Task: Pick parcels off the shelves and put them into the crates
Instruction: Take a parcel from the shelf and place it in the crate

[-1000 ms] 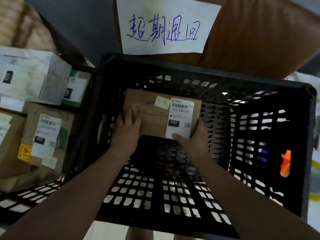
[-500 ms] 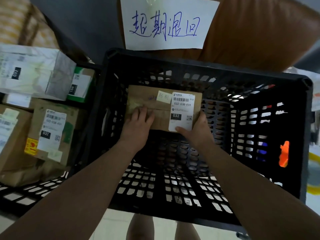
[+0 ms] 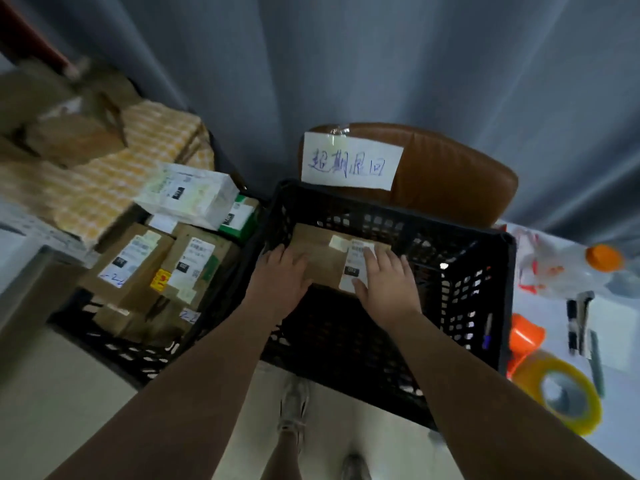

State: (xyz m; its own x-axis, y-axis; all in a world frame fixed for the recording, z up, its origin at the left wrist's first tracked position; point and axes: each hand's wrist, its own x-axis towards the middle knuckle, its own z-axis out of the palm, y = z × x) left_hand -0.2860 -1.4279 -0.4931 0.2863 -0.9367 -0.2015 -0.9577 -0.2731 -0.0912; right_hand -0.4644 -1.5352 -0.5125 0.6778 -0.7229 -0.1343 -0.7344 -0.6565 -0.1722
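Two hands: yours, fingers straight, pressing the cardboard parcel (image 3: pixel 317 252).
Left hand (image 3: pixel 278 277): 9 o'clock end.
Right hand (image 3: pixel 386 284): 3 o'clock end, over label (image 3: pixel 352 262).
Black crate (image 3: pixel 464 258): parcel inside.

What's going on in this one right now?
A person leans over a black crate with both hands on a brown parcel inside it, by the far wall. The left hand and right hand lie on its top, fingers fairly straight. A second crate to the left holds several labelled parcels.
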